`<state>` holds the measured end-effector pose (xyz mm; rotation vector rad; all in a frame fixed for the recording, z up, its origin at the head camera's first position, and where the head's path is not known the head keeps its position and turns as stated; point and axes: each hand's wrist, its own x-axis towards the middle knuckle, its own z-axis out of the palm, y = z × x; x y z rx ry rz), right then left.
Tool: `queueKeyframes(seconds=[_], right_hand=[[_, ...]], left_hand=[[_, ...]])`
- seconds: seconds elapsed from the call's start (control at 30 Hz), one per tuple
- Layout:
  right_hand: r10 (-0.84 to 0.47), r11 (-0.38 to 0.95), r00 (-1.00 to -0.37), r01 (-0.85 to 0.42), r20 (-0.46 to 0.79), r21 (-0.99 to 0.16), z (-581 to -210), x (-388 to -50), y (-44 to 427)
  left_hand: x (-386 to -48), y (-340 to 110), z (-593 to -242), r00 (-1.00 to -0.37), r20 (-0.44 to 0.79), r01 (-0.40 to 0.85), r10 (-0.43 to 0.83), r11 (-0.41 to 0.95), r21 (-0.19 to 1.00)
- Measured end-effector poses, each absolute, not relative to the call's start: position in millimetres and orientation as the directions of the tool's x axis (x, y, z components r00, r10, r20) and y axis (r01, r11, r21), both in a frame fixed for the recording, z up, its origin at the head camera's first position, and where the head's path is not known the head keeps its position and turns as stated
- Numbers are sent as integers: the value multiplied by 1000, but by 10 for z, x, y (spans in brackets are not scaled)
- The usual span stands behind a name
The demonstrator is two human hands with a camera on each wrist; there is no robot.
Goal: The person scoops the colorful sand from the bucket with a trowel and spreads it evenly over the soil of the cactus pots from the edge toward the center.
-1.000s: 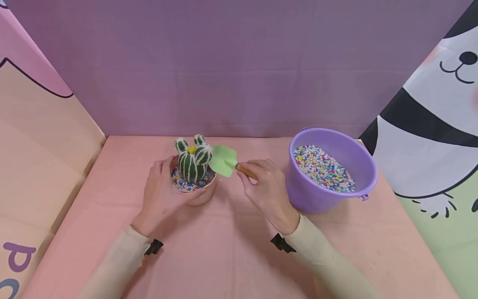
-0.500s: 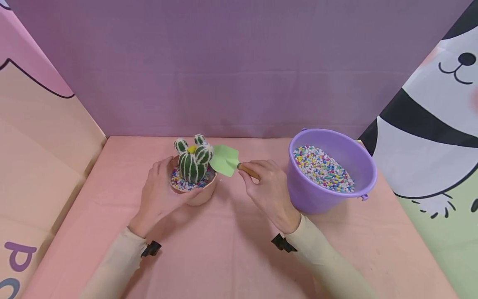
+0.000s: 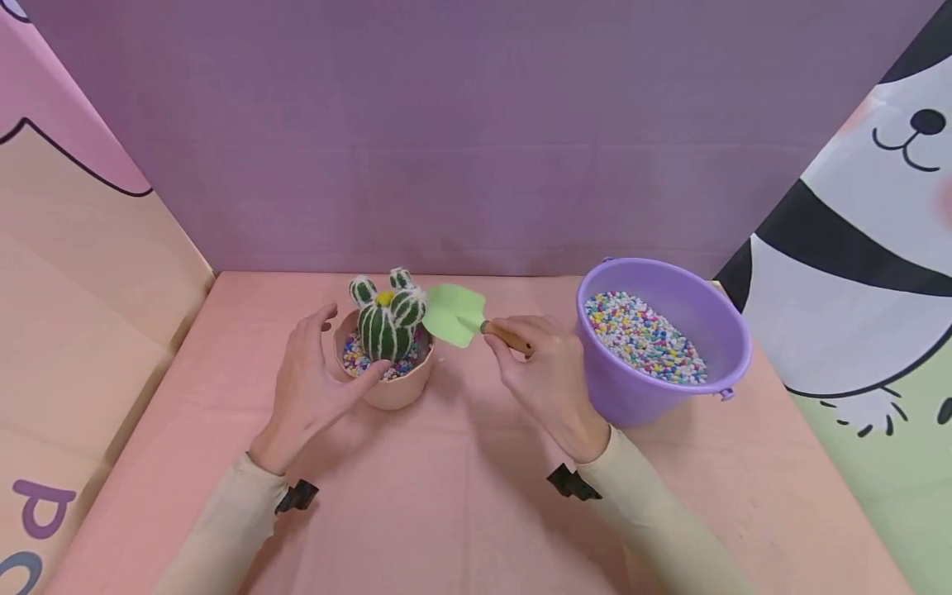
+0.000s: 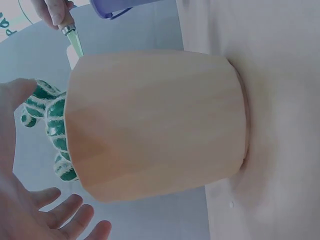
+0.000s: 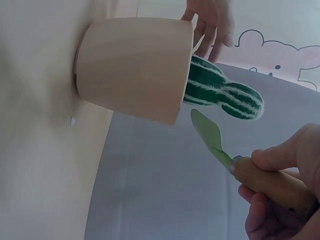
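Observation:
A toy cactus [image 3: 385, 332], green with white stripes and a yellow top, stands in a peach-coloured pot [image 3: 398, 392] holding small multicoloured beads around its base. My left hand [image 3: 308, 388] is spread beside the pot, its thumb and fingers apart from the wall in the left wrist view. To the right of the cactus, my right hand [image 3: 552, 380] grips the wooden handle [image 5: 272, 185] of a small trowel. The trowel's light green blade [image 3: 455, 316] is just off the pot's rim, with no beads visible on it.
A purple bucket [image 3: 625, 401], partly filled with multicoloured beads [image 3: 643, 343], stands right of my right hand. One loose pale bead [image 5: 73, 120] lies on the pink tabletop near the pot. A purple backdrop [image 3: 476, 140] rises behind the table.
My left hand has eased left, and its fingers have come away from the pot. My right hand has drawn the trowel slightly to the right, away from the cactus.

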<state>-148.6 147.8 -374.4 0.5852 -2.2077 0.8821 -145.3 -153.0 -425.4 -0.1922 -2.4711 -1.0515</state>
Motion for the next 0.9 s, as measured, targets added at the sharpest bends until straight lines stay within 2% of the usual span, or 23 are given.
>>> queueKeyframes(seconds=[0.47,0.7,0.9], right_hand=[[-96,630,-729,-572,677,-526,-3624,-1490,1601],[-99,638,-729,-569,678,-519,-3558,-1502,1687],[-72,645,-755,-534,652,-546,-3505,-1510,1785]], left_hand=[[-1434,-1474,-4141,-794,603,435,-76,621,652],[-1419,-1410,-4079,-740,670,512,-67,590,624],[-1390,-1304,-4004,-688,722,556,-72,587,588]])
